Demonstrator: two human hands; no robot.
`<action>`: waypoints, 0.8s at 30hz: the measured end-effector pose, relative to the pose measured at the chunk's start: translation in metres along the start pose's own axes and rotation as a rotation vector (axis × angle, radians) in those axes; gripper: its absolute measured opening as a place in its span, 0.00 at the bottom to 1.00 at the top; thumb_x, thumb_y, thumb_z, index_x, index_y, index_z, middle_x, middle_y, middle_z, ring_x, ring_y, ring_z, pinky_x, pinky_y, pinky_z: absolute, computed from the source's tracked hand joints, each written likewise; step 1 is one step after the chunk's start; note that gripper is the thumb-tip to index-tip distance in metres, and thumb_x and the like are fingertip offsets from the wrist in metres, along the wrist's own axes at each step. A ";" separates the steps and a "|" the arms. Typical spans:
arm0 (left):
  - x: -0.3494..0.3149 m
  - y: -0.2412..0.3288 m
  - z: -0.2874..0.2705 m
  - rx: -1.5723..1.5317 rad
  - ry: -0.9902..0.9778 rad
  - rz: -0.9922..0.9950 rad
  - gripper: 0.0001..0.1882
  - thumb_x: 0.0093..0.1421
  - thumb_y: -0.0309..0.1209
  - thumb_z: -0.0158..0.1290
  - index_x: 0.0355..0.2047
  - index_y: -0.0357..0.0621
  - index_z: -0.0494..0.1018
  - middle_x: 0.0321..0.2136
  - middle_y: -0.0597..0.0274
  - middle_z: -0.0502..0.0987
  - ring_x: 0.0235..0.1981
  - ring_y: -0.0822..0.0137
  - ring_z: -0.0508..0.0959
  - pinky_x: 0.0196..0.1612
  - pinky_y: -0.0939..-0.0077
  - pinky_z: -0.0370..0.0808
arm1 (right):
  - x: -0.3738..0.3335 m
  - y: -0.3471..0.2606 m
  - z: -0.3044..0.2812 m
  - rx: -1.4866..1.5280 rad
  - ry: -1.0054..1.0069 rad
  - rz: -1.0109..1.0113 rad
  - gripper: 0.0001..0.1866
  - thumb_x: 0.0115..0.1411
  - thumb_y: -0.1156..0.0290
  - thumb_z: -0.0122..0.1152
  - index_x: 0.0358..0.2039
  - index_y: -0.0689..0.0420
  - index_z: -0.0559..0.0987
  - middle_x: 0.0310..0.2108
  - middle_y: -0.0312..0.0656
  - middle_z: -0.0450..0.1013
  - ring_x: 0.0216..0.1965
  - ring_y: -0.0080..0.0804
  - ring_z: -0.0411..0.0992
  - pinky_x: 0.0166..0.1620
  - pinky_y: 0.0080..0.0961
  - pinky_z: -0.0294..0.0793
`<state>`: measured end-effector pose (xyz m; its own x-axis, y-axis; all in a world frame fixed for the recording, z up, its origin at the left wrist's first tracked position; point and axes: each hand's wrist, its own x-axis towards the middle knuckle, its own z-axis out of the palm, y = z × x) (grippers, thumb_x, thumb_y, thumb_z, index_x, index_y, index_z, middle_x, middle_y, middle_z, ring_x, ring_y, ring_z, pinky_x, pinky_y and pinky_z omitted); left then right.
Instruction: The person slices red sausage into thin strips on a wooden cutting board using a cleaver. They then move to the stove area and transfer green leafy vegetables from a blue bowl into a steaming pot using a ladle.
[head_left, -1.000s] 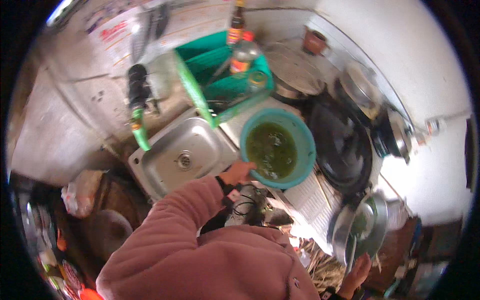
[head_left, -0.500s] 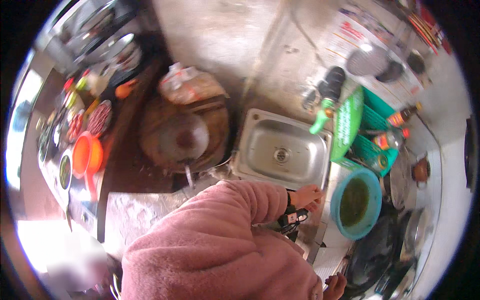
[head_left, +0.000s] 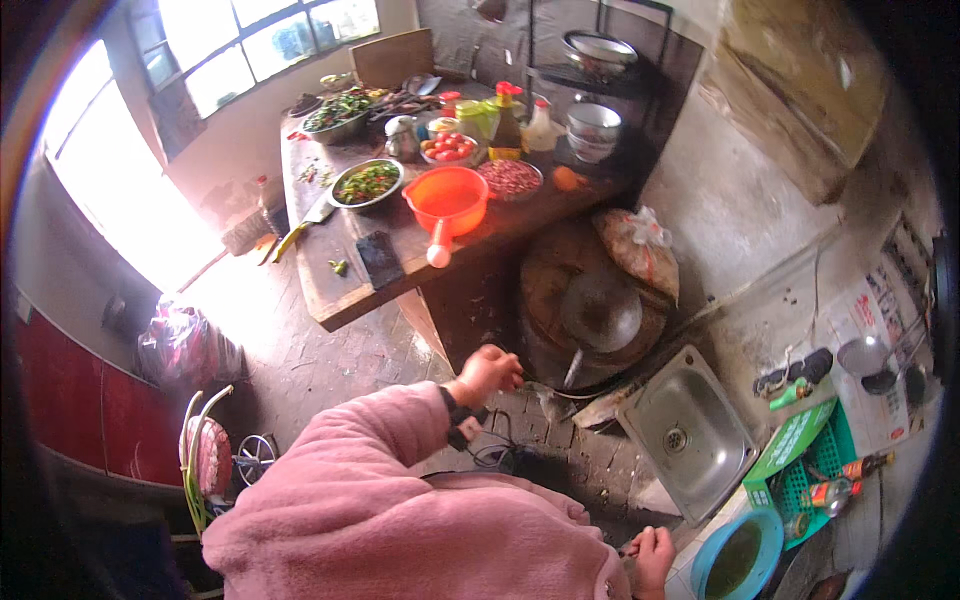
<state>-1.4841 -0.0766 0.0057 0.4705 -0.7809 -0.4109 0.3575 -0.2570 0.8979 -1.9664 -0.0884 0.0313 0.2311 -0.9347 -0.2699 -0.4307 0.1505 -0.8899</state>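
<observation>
My left hand (head_left: 488, 371) is raised in front of me, its fingers curled in and nothing seen in them. It hangs in the air between the wooden table (head_left: 340, 305) and the stove, nearest to the handle of a dark wok (head_left: 600, 312). A dark band and a small boxy device circle that wrist. Low on the right, my right hand (head_left: 652, 558) has its fingers bent closed beside the light blue basin (head_left: 740, 553). Nothing shows in that hand, though part of it is hidden by the sleeve.
On the table stand an orange strainer (head_left: 445, 200), a bowl of chopped greens (head_left: 366, 185), a knife (head_left: 318, 210) and several bottles. A steel sink (head_left: 690, 430) and a green basket (head_left: 815, 470) are to the right. Bags (head_left: 187, 345) lie on the floor at left.
My view has swung left from the sink toward the table. My left hand has moved from beside the sink to in front of the stove. My right hand stays low at the right.
</observation>
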 end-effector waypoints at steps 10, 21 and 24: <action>0.068 0.104 -0.129 -0.702 -0.029 0.234 0.32 0.64 0.49 0.54 0.57 0.38 0.60 0.50 0.46 0.69 0.44 0.50 0.79 0.44 0.58 0.81 | -0.001 -0.068 0.101 -0.041 -0.026 0.101 0.13 0.68 0.68 0.53 0.26 0.58 0.70 0.20 0.37 0.73 0.18 0.20 0.69 0.22 0.19 0.69; 0.120 0.111 -0.180 -0.440 -0.275 0.015 0.18 0.69 0.37 0.46 0.55 0.42 0.71 0.31 0.70 0.73 0.20 0.79 0.63 0.19 0.86 0.60 | -0.083 -0.073 0.168 -0.323 0.243 0.091 0.20 0.64 0.54 0.56 0.27 0.60 0.73 0.22 0.53 0.71 0.27 0.55 0.72 0.31 0.44 0.69; 0.089 0.110 -0.175 -0.342 -0.518 0.101 0.11 0.68 0.37 0.51 0.45 0.46 0.71 0.29 0.69 0.72 0.17 0.79 0.61 0.15 0.87 0.56 | -0.114 -0.061 0.164 -0.302 0.314 0.121 0.21 0.65 0.54 0.55 0.27 0.61 0.73 0.22 0.51 0.73 0.26 0.50 0.74 0.31 0.42 0.70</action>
<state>-1.2616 -0.0743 0.0405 0.0943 -0.9884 -0.1194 0.6096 -0.0375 0.7918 -1.8238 0.0622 0.0558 -0.0922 -0.9756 -0.1991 -0.6841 0.2073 -0.6993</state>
